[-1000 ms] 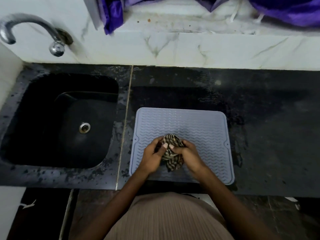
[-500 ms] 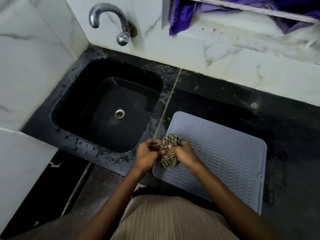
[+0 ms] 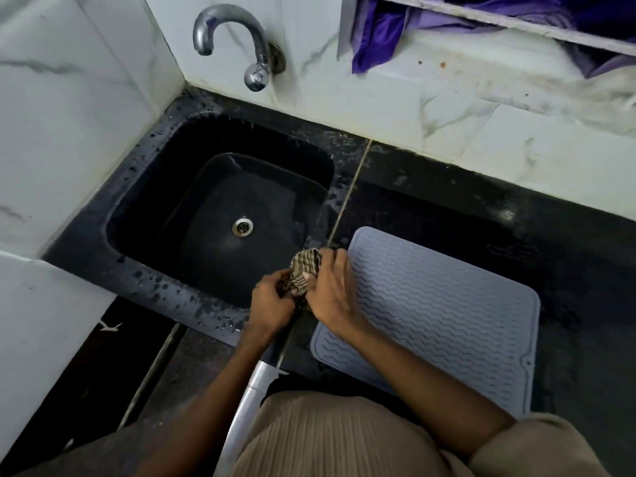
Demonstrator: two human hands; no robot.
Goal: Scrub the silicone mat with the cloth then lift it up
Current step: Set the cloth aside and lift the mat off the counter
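Note:
A pale blue-grey silicone mat (image 3: 444,315) with wavy ridges lies flat on the black counter, right of the sink. A bunched brown striped cloth (image 3: 304,266) is held between both hands above the sink's front right rim, just left of the mat. My left hand (image 3: 272,306) grips the cloth's lower part. My right hand (image 3: 332,290) wraps its upper part and overlaps the mat's left edge.
A black sink (image 3: 220,215) with a metal drain (image 3: 242,227) sits at left under a chrome tap (image 3: 237,43). Water drops dot the sink rim. White marble walls stand behind and at left. Purple fabric (image 3: 378,32) hangs from a ledge above the counter.
Both hands carried the cloth off the mat's middle leftward to the sink's edge. The view swung left, showing more of the sink and tap.

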